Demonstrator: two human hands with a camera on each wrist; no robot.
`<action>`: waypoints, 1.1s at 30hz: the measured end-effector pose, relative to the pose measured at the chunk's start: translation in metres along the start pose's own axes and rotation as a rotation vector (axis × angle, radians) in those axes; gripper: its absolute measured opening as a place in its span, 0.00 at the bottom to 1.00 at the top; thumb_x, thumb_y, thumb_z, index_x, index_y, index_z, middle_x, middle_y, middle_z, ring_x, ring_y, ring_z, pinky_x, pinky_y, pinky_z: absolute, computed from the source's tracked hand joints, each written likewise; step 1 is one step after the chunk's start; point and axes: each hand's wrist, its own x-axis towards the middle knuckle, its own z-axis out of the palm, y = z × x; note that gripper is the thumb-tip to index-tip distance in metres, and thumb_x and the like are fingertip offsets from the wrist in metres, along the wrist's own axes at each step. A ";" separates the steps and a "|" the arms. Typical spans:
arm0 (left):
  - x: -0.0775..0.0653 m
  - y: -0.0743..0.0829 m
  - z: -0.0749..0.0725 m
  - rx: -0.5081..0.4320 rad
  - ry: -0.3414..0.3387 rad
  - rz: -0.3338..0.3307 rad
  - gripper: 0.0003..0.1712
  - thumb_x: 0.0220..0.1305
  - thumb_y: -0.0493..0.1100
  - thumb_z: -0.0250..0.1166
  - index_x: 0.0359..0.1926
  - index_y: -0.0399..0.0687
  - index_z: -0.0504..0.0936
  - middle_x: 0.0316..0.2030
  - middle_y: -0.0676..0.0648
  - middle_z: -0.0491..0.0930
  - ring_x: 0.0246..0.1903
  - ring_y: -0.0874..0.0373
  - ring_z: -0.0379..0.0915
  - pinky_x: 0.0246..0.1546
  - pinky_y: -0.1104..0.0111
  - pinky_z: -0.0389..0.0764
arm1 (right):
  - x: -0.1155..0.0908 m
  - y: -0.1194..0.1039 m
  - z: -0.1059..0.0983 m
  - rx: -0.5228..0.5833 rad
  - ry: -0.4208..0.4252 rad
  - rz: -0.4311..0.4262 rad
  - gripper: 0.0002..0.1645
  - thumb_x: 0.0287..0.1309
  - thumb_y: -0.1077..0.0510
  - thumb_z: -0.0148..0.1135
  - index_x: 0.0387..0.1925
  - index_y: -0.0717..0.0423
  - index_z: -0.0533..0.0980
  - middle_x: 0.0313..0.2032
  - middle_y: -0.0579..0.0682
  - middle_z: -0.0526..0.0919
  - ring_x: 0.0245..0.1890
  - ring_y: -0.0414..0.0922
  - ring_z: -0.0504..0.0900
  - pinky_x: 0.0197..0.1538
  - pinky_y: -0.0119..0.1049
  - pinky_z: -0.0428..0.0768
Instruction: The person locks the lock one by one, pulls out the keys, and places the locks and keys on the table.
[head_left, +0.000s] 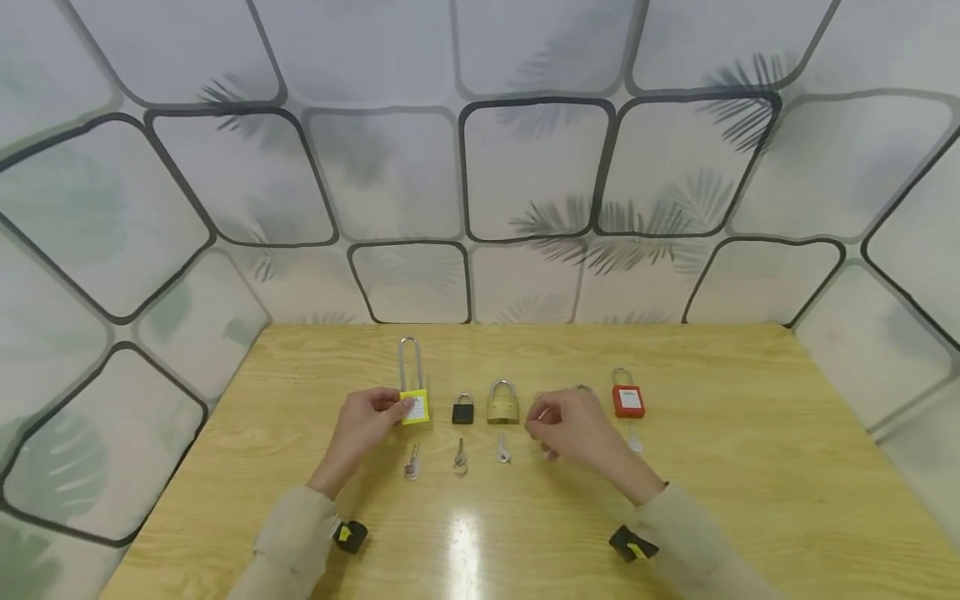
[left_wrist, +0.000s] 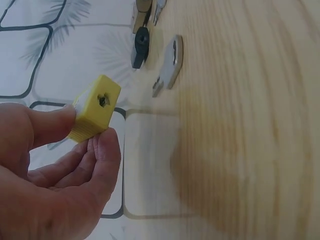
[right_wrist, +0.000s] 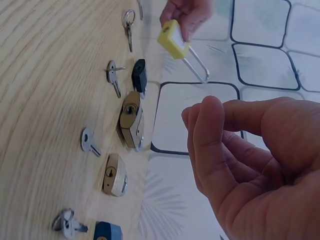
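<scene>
My left hand [head_left: 369, 418] pinches a yellow padlock [head_left: 415, 408] by its body, thumb on the white label and fingers behind. Its long metal shackle points up and away, and the keyhole in its base shows in the left wrist view. A key [head_left: 412, 461] lies on the table just below it. My right hand [head_left: 573, 423] hovers over the right half of the row, fingers loosely bent, thumb near the fingertips, holding nothing. In the head view it covers much of a small brass padlock [right_wrist: 114, 175] and a blue padlock [right_wrist: 107, 231].
Beside the yellow padlock stand a small black padlock [head_left: 462, 410] and a larger brass padlock [head_left: 503, 407]. A red padlock [head_left: 627, 400] is at the right end. More keys [head_left: 461, 457] lie in front along the wooden table [head_left: 465, 358], which meets a patterned wall.
</scene>
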 end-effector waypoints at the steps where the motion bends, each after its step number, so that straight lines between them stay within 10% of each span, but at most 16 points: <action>1: 0.001 -0.001 0.000 0.012 -0.004 0.000 0.20 0.63 0.42 0.67 0.50 0.30 0.81 0.41 0.35 0.83 0.35 0.52 0.76 0.30 0.69 0.78 | -0.001 0.001 -0.002 0.001 0.001 0.001 0.02 0.57 0.65 0.65 0.31 0.61 0.82 0.23 0.58 0.87 0.15 0.43 0.81 0.23 0.46 0.86; 13: 0.010 -0.018 0.002 0.108 -0.058 0.003 0.18 0.63 0.42 0.66 0.46 0.29 0.82 0.40 0.35 0.85 0.29 0.56 0.79 0.30 0.66 0.81 | -0.020 0.020 -0.019 0.000 0.031 0.061 0.04 0.57 0.65 0.64 0.33 0.61 0.82 0.25 0.57 0.86 0.17 0.43 0.81 0.21 0.41 0.85; 33: 0.022 -0.003 0.008 0.267 -0.052 0.025 0.21 0.62 0.48 0.67 0.42 0.31 0.85 0.33 0.39 0.86 0.26 0.56 0.76 0.24 0.70 0.77 | -0.033 0.045 -0.049 -0.016 0.071 0.120 0.07 0.58 0.62 0.64 0.37 0.63 0.81 0.27 0.58 0.87 0.21 0.48 0.83 0.26 0.45 0.87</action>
